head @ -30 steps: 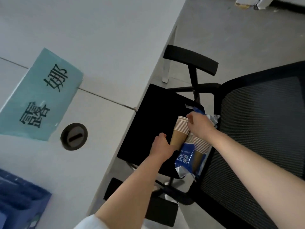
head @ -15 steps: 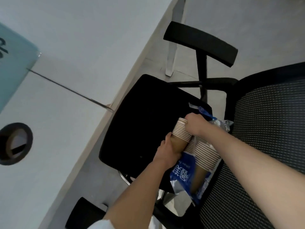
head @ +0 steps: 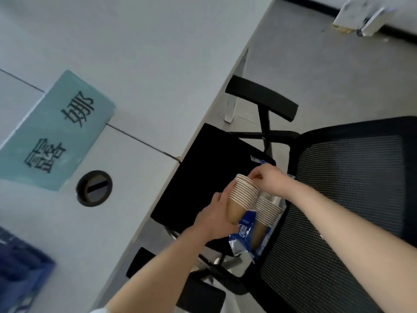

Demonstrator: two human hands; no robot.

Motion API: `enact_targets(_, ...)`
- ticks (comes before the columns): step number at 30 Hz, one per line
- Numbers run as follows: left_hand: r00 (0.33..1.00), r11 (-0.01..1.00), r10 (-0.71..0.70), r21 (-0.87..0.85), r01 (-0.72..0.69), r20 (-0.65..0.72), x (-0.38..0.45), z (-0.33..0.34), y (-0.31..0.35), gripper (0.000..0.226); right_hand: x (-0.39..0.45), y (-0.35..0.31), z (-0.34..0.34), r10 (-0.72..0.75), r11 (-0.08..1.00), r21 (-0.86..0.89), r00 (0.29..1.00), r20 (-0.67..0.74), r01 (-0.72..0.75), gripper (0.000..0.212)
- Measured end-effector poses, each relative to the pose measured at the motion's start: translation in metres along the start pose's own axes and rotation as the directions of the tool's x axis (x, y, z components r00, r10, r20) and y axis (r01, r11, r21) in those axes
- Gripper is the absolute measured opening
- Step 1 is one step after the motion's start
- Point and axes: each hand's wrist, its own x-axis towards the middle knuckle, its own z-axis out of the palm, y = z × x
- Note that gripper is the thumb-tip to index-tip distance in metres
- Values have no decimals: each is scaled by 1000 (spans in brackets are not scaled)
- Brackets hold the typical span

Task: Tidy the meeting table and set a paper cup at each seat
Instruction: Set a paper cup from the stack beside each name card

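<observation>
Both forearms are bare from wrist to elbow. The left hand (head: 217, 216) and right hand (head: 269, 180) wear no rings, watch or gloves. A white sleeve edge (head: 99, 310) shows at seven o'clock, by the left elbow.

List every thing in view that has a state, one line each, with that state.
Left hand: grips the cup stack's base.
Right hand: pinches the top rim of the stack.
Cup stack: nested, tilted, held over the chair seat.
Blue cup bag: open, holding a second stack.
Name card: on the table.
Cable port: cover in place.
</observation>
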Motion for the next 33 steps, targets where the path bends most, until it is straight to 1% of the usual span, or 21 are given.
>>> enact_targets(2,1000,999,29,40,-30,4,-34,-15,18,117,-31,-21,-9,-43,999,-30,999,-13,42,24)
enact_targets(6,996,997,31,-71,-38,-89,-97,-39,44,107,-96,-64,-22,-106,994,30,994,-5,106,20)
enact_targets(8,990,992,51,-108,-65,-134,-130,-49,50,106,-131,-89,-25,-137,990,27,990,-14,138,20)
enact_targets(10,979,986,70,-135,-97,-192,-156,-55,54,105,-155,-108,-26,-167,986,12,984,-61,168,20)
enact_targets(13,964,985,80,-130,-116,-254,-198,-66,62,107,-189,-137,-24,-226,974,-20,968,-111,225,20)
enact_targets(15,947,981,85,-140,-133,-310,-218,-71,59,107,-205,-153,-21,-262,964,17,955,-136,266,21)
enact_targets(18,931,972,71,-187,-146,-357,-242,-85,51,106,-219,-174,-15,-318,942,70,938,-135,329,22)
enact_targets(22,916,960,8,-252,-119,-402,-270,-99,42,104,-223,-200,-11,-363,922,82,917,-165,379,18)
enact_targets(28,881,916,-122,-395,-77,-456,-295,-112,32,100,-209,-231,-29,-379,919,21,897,-229,394,17)
enact_targets(30,857,879,-199,-472,-58,-476,-299,-117,24,99,-199,-242,-38,-363,916,66,889,-278,395,18)
enact_targets(33,818,782,-318,-621,-60,-479,-306,-120,11,96,-181,-257,-38,-358,912,75,870,-338,404,22)
